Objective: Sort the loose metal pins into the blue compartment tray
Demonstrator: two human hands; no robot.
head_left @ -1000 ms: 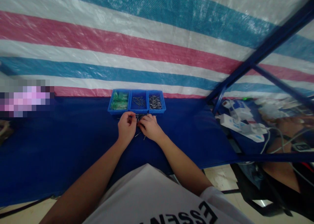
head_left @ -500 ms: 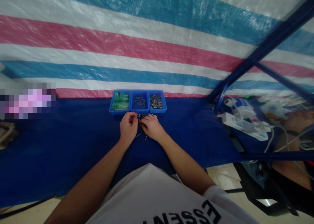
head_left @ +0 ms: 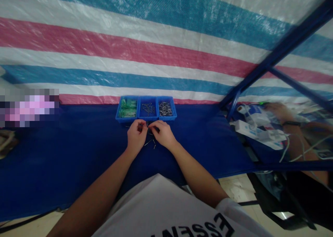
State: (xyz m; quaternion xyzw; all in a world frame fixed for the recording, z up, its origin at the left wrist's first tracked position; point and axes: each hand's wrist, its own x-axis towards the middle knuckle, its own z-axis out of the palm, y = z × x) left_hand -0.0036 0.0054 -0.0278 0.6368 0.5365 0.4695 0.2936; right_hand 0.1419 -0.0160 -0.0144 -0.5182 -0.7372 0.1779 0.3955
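head | left hand (head_left: 136,137) grip narrow on metal pin (head_left: 128,126) | right hand (head_left: 162,134) grip narrow, hold unclear | blue tray (head_left: 145,119) just beyond

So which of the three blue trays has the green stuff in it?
The blue tray farthest left holds the green pieces; the middle tray and the right tray hold thin metal pins.

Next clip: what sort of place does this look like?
Probably a makeshift workshop or small-parts assembly station: a striped tarpaulin hangs behind a blue-covered table, small metal parts are sorted in blue plastic trays, and power strips lie to the right.
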